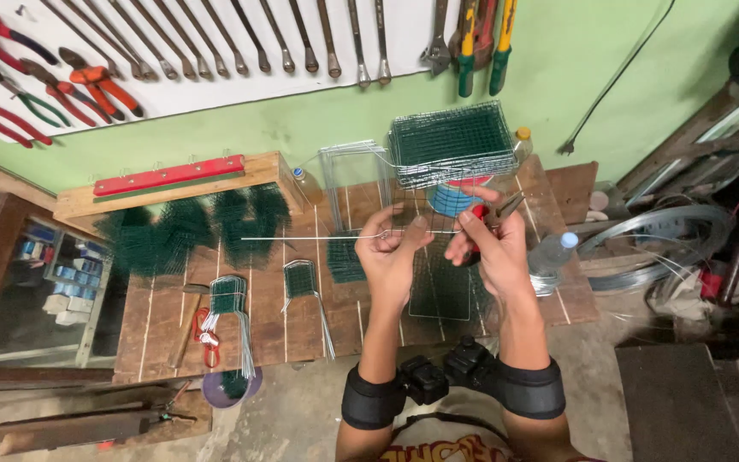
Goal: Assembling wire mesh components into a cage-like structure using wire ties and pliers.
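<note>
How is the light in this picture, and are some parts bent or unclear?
Head view: even, soft light, no hard shadows on the bench; the wide lens bows the wall and the row of wrenches; the wire between left hand and right hand is thin but sharp; the right corner is dim.

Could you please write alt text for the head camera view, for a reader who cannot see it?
Two bare hands hold a straight wire above a wooden workbench: the left hand pinches it, the right hand also grips red-handled pliers. Stacked green mesh panels lie behind, wrenches hang on the wall.
</note>
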